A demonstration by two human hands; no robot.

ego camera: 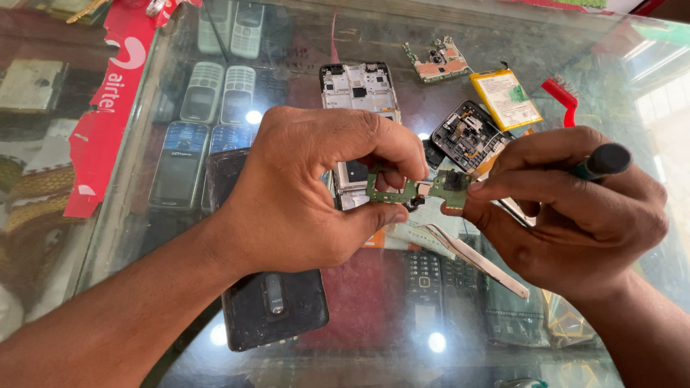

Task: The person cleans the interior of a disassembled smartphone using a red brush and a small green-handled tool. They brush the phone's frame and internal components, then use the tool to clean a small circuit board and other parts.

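- Head view: a small green circuit board (420, 188) is pinched over the glass counter (374, 316), between the left hand (302, 194) and right hand (575, 208).
- A dark-handled tool (600, 162) is also gripped in the right hand.
- Thin, bendy board, so it could probably be cracked or dropped if squeezed unevenly.
- Shiny metal tweezers (474, 259) and a matte black back cover (273, 305) are seen below.

Glass counter (374, 338), phone frame (359, 88), battery (505, 99), tweezers (474, 257)
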